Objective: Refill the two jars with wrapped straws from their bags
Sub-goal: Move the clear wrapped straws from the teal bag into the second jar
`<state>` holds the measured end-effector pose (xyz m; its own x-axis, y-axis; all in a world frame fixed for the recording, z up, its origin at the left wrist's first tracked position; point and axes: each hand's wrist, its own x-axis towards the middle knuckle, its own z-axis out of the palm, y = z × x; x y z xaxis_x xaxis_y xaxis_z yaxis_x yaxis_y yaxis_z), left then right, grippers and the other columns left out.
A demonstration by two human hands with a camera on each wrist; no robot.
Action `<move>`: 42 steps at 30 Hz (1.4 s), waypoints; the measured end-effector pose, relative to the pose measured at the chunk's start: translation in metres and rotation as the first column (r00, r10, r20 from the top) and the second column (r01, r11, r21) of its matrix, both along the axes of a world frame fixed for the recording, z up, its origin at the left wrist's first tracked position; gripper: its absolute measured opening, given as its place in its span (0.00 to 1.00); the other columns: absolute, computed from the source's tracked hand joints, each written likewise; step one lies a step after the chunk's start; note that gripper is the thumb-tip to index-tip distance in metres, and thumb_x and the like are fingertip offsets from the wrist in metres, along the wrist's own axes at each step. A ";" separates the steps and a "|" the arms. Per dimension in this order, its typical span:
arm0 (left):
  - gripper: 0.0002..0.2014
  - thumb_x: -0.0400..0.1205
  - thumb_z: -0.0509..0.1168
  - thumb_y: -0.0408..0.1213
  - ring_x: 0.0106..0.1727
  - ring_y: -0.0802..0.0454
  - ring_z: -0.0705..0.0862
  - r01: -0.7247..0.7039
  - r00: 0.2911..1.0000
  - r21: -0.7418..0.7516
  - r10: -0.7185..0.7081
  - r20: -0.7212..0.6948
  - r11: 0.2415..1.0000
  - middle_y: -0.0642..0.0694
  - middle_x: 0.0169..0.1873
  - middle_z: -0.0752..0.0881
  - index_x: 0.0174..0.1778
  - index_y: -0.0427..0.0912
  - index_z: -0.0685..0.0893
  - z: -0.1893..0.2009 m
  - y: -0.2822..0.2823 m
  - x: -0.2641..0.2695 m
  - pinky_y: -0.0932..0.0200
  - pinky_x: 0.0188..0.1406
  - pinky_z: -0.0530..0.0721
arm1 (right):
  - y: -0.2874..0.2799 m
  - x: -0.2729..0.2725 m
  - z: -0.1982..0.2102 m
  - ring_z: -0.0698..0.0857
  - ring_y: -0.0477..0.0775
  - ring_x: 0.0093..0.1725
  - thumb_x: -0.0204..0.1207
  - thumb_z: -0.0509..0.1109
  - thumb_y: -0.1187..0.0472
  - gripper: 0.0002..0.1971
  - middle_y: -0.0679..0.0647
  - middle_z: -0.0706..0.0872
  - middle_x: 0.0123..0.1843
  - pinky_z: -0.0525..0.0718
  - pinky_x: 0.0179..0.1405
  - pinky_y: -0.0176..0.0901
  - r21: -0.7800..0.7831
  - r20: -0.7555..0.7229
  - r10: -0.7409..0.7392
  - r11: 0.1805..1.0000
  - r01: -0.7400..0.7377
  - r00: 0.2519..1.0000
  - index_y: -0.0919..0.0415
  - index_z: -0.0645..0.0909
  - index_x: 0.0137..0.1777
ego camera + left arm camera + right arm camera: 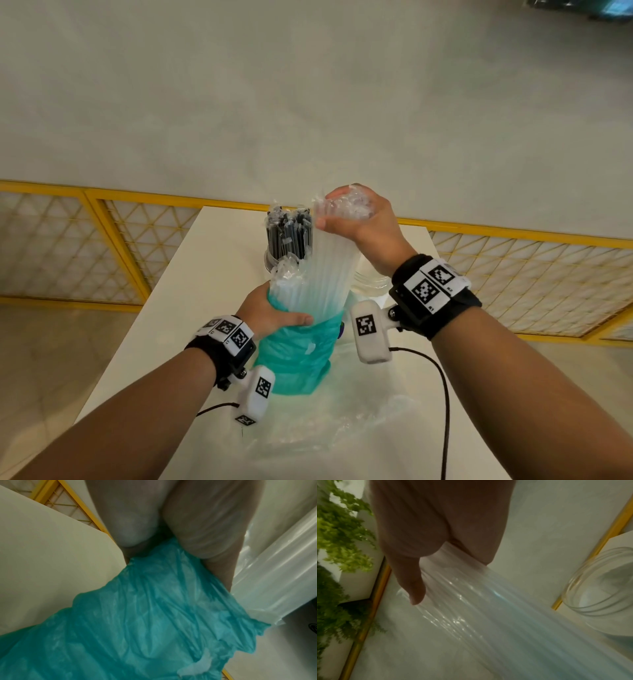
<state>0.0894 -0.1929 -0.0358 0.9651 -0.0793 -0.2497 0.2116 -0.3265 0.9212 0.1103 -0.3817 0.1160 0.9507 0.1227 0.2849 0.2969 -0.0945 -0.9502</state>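
Pulling step, second jar: right hand (pixel 363 219) grips tops of the clear straws (pixel 329 270), left hand (pixel 274 313) fingers clamp the green bag (pixel 294 356) over the table (pixel 205 260). Black straws (pixel 289 236) already jarred. Next, likely: lift bundle free, steer into empty jar (pixel 599 582) at right.

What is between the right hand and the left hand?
In the head view, the bundle of clear wrapped straws spans from the right hand down to the left hand, which holds the green bag.
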 end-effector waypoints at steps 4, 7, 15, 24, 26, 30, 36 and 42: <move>0.45 0.43 0.86 0.57 0.56 0.52 0.88 -0.015 1.000 0.024 0.015 0.000 1.000 0.53 0.53 0.90 0.59 0.52 0.84 -0.001 -0.001 0.000 0.47 0.63 0.86 | -0.001 0.000 0.002 0.85 0.51 0.46 0.61 0.85 0.69 0.15 0.49 0.86 0.41 0.85 0.53 0.52 0.030 0.026 -0.021 0.999 0.020 0.999 0.54 0.83 0.41; 0.50 0.39 0.85 0.61 0.57 0.51 0.88 -0.021 1.000 0.034 0.021 -0.006 0.999 0.53 0.54 0.90 0.60 0.52 0.83 -0.001 -0.001 0.002 0.47 0.63 0.86 | -0.007 0.002 0.015 0.85 0.65 0.51 0.57 0.86 0.62 0.15 0.58 0.86 0.46 0.83 0.59 0.65 0.064 0.046 -0.078 0.995 0.075 0.996 0.51 0.84 0.40; 0.49 0.41 0.86 0.59 0.56 0.51 0.88 -0.034 0.999 0.059 0.034 -0.003 0.998 0.53 0.54 0.89 0.61 0.52 0.82 0.002 -0.001 0.005 0.46 0.63 0.86 | -0.037 0.014 0.068 0.86 0.64 0.50 0.60 0.84 0.67 0.16 0.68 0.86 0.50 0.85 0.54 0.68 0.163 0.187 -0.164 0.977 0.134 0.969 0.56 0.82 0.43; 0.48 0.42 0.86 0.59 0.56 0.52 0.88 -0.026 1.000 0.028 0.026 0.005 0.999 0.53 0.54 0.89 0.61 0.52 0.83 0.000 0.001 0.002 0.47 0.62 0.87 | -0.066 0.042 0.054 0.86 0.56 0.47 0.62 0.83 0.63 0.14 0.54 0.85 0.44 0.87 0.52 0.62 0.037 0.218 -0.291 0.956 0.290 0.931 0.51 0.80 0.39; 0.49 0.41 0.86 0.61 0.56 0.52 0.88 -0.027 1.000 0.016 0.026 0.004 1.000 0.53 0.54 0.90 0.60 0.53 0.83 -0.001 0.002 0.003 0.47 0.62 0.87 | -0.064 0.049 0.037 0.86 0.55 0.47 0.62 0.83 0.63 0.14 0.53 0.86 0.44 0.87 0.51 0.60 0.006 0.186 -0.296 0.954 0.300 0.937 0.50 0.80 0.39; 0.48 0.41 0.86 0.60 0.55 0.53 0.88 -0.028 1.000 0.005 0.028 -0.006 1.000 0.55 0.53 0.90 0.59 0.54 0.83 -0.004 0.003 0.004 0.47 0.60 0.88 | -0.060 0.063 0.005 0.85 0.51 0.45 0.64 0.83 0.64 0.14 0.50 0.85 0.42 0.84 0.48 0.50 -0.041 0.144 -0.292 0.953 0.300 0.946 0.49 0.80 0.38; 0.45 0.43 0.87 0.57 0.56 0.52 0.88 -0.026 0.999 -0.016 0.026 -0.028 1.000 0.53 0.53 0.90 0.59 0.53 0.83 -0.006 0.004 0.008 0.46 0.60 0.88 | -0.056 0.076 -0.050 0.86 0.51 0.51 0.65 0.83 0.65 0.18 0.51 0.88 0.51 0.85 0.52 0.45 -0.127 -0.101 -0.279 0.956 0.266 0.955 0.57 0.84 0.54; 0.44 0.43 0.87 0.57 0.55 0.53 0.89 -0.031 0.999 -0.022 0.030 -0.036 0.999 0.53 0.52 0.91 0.57 0.54 0.84 -0.007 0.004 0.013 0.46 0.59 0.88 | -0.060 0.085 -0.091 0.85 0.60 0.61 0.63 0.85 0.60 0.20 0.54 0.87 0.54 0.80 0.51 0.44 -0.299 -0.215 -0.359 0.909 0.289 0.908 0.57 0.84 0.54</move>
<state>0.1027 -0.1886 -0.0426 0.9578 -0.0558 -0.2821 0.2536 -0.2990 0.9200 0.1951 -0.4417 0.0246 0.9851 -0.1705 0.0241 -0.0453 -0.3915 -0.9191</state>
